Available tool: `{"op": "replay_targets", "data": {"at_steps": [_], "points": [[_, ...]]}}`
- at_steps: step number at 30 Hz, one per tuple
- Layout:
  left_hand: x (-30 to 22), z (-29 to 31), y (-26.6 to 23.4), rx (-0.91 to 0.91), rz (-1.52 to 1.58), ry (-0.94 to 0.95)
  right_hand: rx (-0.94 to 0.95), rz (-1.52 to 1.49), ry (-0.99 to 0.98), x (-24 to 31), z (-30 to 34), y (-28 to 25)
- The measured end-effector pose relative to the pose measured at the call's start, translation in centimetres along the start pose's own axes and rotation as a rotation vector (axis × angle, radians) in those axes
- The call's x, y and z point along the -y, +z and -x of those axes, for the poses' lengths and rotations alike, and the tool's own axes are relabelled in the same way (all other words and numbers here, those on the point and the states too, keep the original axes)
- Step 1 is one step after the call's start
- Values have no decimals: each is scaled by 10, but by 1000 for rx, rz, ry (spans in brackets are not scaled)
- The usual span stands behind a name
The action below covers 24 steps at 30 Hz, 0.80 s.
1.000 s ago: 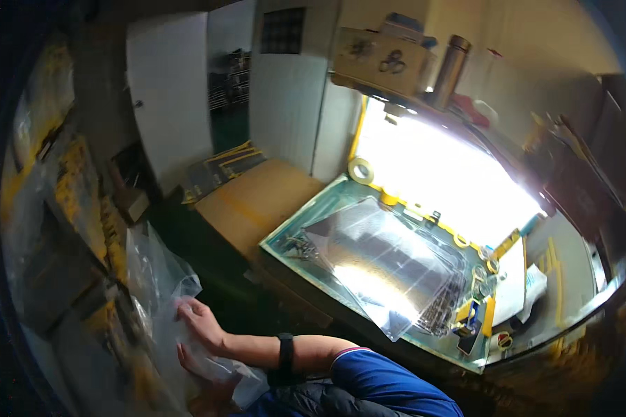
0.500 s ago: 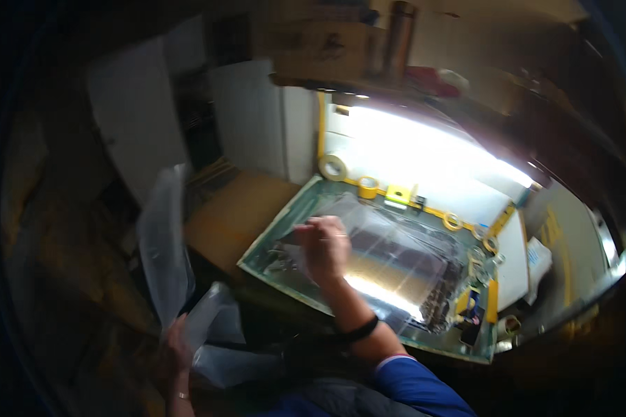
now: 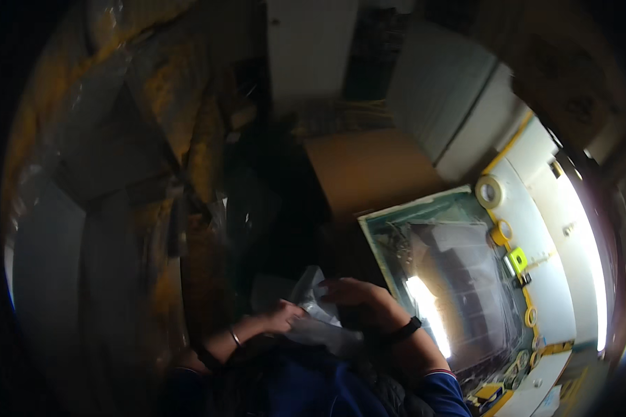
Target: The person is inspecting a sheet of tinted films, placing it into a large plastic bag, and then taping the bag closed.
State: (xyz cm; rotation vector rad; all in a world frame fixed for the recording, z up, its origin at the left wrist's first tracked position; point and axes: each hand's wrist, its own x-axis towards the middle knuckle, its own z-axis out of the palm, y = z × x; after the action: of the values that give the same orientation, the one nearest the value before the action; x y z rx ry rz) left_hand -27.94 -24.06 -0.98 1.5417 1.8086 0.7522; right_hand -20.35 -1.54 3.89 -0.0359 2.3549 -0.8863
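Observation:
A crumpled clear plastic sheet or bag (image 3: pixel 311 302) is bunched in front of my body. My left hand (image 3: pixel 282 317) has its fingers closed on the near-left side of it. At its right edge is my right hand (image 3: pixel 360 295), wrist bent and fingers curving toward the plastic. Shadow and blur hide whether those fingertips grip it or only touch it. More of the pale film (image 3: pixel 327 335) hangs below the hands, against my dark clothing.
To the right, a green-topped worktable (image 3: pixel 389 222) carries flat stacked clear plastic sheets (image 3: pixel 466 271). Tape rolls (image 3: pixel 490 192) line its far edge beside a bright tube lamp (image 3: pixel 591 271). A brown cardboard surface (image 3: pixel 368 167) adjoins it. Wrapped panels (image 3: pixel 104 236) stand at left.
My view has swung left, so the worktable now lies further right. My right hand has left the space over the table and come to the plastic. The plastic, previously raised at left, is now bunched low.

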Motion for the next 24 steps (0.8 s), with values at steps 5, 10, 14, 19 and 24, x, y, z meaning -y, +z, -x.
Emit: {"op": "replay_targets", "data": {"at_steps": [5,10,14,19,24], "points": [[130,90,-4,-432,530,-202,-531,-568,-10,-60,-93,21],[188,136,-47,-782,867,-367,-337,-359,-252,-13,-165,-17],[209,166,-71,-695,660,-415,-79,654,-488,2,-244,-32],[219,147,-92,-465,214,-453,-80,-10,21,-29,-312,-55],[191,103,-159,100,-157,-516,-9,-356,300,-81,-394,-75]]}}
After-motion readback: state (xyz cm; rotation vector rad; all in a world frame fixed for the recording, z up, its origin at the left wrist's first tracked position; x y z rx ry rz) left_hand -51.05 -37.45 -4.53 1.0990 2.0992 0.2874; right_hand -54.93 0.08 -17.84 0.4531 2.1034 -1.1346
